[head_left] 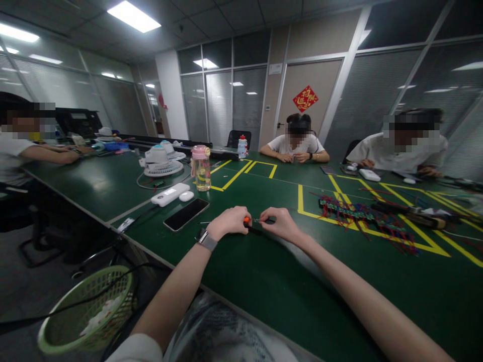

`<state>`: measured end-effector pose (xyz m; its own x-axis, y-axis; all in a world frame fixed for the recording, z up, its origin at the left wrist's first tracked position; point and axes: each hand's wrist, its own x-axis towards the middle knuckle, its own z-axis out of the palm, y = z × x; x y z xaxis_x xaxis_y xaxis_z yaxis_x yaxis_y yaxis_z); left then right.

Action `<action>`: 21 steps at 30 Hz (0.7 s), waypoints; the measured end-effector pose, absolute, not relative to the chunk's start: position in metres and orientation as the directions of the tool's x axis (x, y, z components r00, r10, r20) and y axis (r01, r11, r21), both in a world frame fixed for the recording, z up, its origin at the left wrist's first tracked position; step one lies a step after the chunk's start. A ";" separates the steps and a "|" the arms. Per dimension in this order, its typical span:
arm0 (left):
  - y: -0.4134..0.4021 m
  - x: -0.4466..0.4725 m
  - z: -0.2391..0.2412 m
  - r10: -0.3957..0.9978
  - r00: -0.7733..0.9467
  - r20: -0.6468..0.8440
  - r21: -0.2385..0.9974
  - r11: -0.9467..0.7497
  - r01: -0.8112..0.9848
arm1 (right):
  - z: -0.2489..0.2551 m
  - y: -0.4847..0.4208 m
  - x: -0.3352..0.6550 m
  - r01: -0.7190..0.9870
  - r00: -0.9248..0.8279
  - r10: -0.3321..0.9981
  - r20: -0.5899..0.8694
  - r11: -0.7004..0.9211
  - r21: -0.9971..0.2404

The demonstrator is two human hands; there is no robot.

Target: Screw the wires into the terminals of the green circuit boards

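My left hand (229, 221) is closed around a small tool with an orange handle (246, 219), held just above the green table (264, 281). My right hand (281, 223) pinches a small green part (259, 220) with thin wires, right at the tool's tip. The two hands almost touch. A watch sits on my left wrist (207, 240).
A black phone (186, 214), a white remote (169, 194), a clear bottle (202, 168) and desk fans (160, 161) lie to the left. A heap of wired green parts (358, 216) sits inside yellow tape lines at right. Three people sit around the table. A green basket (86, 311) stands on the floor.
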<state>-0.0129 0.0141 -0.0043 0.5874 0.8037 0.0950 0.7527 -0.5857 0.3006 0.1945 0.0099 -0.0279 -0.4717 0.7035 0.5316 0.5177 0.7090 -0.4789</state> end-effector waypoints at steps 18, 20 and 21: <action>0.025 -0.021 0.013 0.630 0.083 0.772 0.458 -0.643 0.614 | -0.052 0.006 0.166 0.149 -0.254 0.953 0.162 0.205 -0.967; 0.025 -0.022 0.013 0.625 0.090 0.776 0.453 -0.650 0.611 | -0.050 0.001 0.174 0.204 -0.268 0.949 0.166 0.225 -0.953; 0.024 -0.022 0.013 0.623 0.090 0.777 0.452 -0.651 0.610 | -0.049 -0.004 0.181 0.236 -0.268 0.948 0.173 0.238 -0.942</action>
<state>-0.0221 0.0244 0.0126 0.0902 0.6233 0.7768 0.6098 -0.6512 0.4517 0.1812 -0.0039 -0.0489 -0.2683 0.9478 0.1726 0.2361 0.2384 -0.9420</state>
